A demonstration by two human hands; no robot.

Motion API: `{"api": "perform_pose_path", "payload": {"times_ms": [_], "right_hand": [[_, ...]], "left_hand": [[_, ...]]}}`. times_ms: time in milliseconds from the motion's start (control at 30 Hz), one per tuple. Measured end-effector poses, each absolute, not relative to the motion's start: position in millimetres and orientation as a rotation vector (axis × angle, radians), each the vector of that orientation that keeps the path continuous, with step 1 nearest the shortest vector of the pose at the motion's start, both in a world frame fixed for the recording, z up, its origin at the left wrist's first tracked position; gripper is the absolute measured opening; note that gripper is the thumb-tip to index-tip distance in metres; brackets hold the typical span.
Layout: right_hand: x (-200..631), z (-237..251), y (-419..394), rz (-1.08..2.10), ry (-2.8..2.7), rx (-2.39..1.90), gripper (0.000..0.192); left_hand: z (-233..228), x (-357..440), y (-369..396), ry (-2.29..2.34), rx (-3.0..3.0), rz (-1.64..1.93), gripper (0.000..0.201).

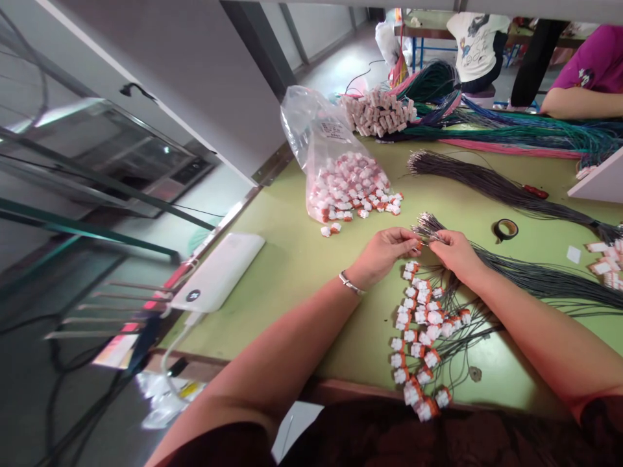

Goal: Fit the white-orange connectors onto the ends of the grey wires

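Head view, looking down at a smooth, matte, yellow-green table (302,259) with a metal strip along its far left edge. Both bare forearms reach in from the bottom, and the hands meet near the middle of the table. The left hand (382,256), with a thin metal bracelet at the wrist, pinches a small white-and-orange plastic connector (417,246) between fingertips and thumb. The right hand (455,251) is curled just beside it, fingertips closed on the thin ends of a bundle of dark grey wires (535,275); the bundle fans out into bare metallic tips above the hands and trails off to the right under the right forearm.

Below the hands lies a loose heap of finished connectors on wires (418,331), small blocky white pieces with orange parts, each on a thin dark lead, spread toward the near table edge. Further back, a crinkled clear plastic bag (331,162) lies on its side, spilling the same small connectors onto the table. A second long bundle of grey wires (487,185) lies across the table behind the hands, and a small roll of dark tape (506,228) sits between the two bundles. A flat, white, rounded power bank (219,271) rests at the left edge. At the far end are coloured wire bundles (511,130) in green, blue and pink, and a co-worker's arm (579,100) in a magenta sleeve.
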State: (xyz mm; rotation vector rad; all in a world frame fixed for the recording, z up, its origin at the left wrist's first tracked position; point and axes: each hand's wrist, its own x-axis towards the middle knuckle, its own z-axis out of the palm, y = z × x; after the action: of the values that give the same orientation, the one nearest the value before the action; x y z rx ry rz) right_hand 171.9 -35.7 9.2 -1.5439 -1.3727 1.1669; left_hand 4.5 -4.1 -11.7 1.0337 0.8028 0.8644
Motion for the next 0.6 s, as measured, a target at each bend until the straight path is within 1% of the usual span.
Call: {"api": "perform_pose_path", "payload": {"times_ms": [133, 267, 400, 600], "right_hand": [[171.0, 7.5, -35.1, 1.136, -1.365, -1.553, 0.015], [170.0, 8.2, -35.5, 1.119, -1.373, -1.554, 0.015], [169.3, 9.4, -35.8, 1.109, -1.385, -1.564, 0.018], [170.0, 8.2, -35.5, 1.141, -1.387, -1.559, 0.016]], "left_hand": [[-10.8, 5.3, -5.1, 0.762, 0.883, 0.875, 0.026], [-12.0, 5.8, -4.9, 0.762, 0.892, 0.871, 0.025], [-14.0, 6.3, -3.9, 0.840, 1.042, 0.950, 0.026], [-10.9, 6.5, -5.4, 0.902, 1.340, 0.959, 0.021]]}}
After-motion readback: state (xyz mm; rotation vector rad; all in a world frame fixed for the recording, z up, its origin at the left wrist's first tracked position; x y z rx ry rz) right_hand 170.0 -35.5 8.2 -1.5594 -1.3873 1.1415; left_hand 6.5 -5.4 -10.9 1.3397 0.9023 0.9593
